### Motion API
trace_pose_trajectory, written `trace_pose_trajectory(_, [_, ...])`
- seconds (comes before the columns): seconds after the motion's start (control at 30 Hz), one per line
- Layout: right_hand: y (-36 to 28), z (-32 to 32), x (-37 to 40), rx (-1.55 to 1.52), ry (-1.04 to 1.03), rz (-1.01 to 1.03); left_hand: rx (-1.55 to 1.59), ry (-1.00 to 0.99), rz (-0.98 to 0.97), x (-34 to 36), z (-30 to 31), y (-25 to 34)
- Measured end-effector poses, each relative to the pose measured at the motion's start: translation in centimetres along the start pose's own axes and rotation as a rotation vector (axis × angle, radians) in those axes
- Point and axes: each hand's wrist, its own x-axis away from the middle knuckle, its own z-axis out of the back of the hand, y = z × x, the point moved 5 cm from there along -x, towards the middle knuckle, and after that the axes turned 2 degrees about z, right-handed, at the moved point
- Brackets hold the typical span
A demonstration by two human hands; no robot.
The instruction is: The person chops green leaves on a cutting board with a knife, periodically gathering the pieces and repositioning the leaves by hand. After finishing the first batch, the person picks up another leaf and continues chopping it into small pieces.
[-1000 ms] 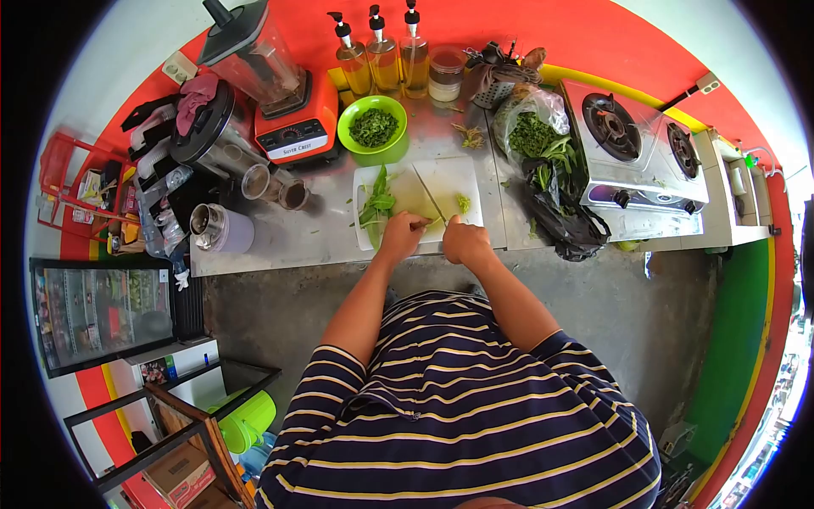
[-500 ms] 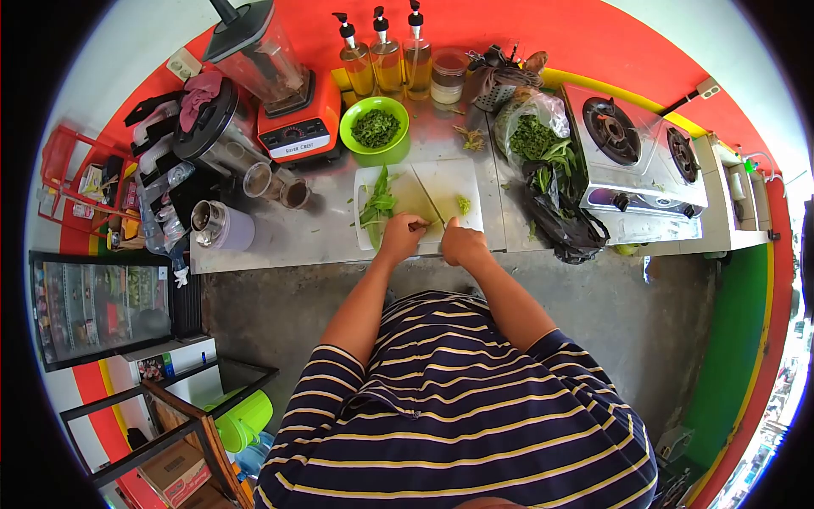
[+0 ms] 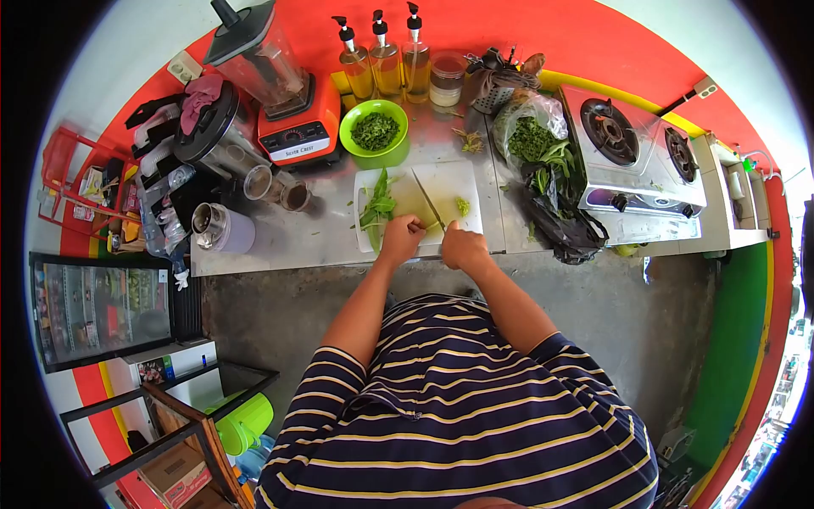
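A white cutting board (image 3: 468, 176) lies at the counter's front edge. Over its lower edge, my left hand (image 3: 402, 238) is closed with the fingertips pinched together; whatever they hold is too small or hidden to name. My right hand (image 3: 464, 248) grips a knife (image 3: 430, 200) by its handle, the blade slanting away across the board to the upper left. Long green leaves (image 3: 377, 204) lie on the board's left side, close to my left hand. On the right of the blade sits a small pile of chopped light-green pieces (image 3: 462, 205).
Behind the board stands a green bowl (image 3: 350, 138) of chopped greens, beside a red blender (image 3: 297, 134). Pump bottles (image 3: 386, 68) line the wall. To the right are a bag of greens (image 3: 532, 140), a black plastic bag (image 3: 579, 241) and a gas stove (image 3: 649, 191).
Both hands stay in nearly the same place over the board, and the knife keeps its slant. Only slight shifts of the left fingers and the blade show.
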Motion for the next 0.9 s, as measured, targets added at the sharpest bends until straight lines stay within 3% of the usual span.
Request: trace_pose_trajectory(0.9, [-1.0,1.3,0.5,0.029,0.0,0.007,0.004,0.021,-0.041,0.0,-0.3,-0.8])
